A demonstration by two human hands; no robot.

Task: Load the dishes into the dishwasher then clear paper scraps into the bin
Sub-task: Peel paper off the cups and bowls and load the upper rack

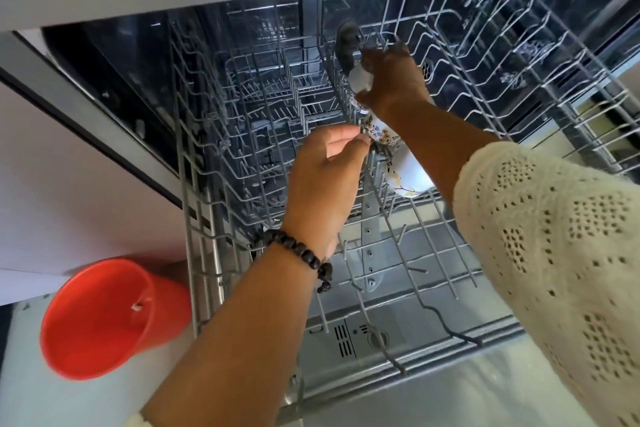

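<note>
Nearest, left of the grey wire dishwasher rack point(207, 204), stands an orange plastic bin point(104, 319). Left hand point(322, 180) pinches a tine; right hand point(393, 80) grips a white floral porcelain dish point(382, 133): likely glazed, slippery and breakable, best held by its rim.

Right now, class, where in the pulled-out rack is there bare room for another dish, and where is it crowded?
Free: the grey wire rack's left half, between its left wall and the left hand. Crowded: the middle, where the right hand and white floral cups sit.
</note>
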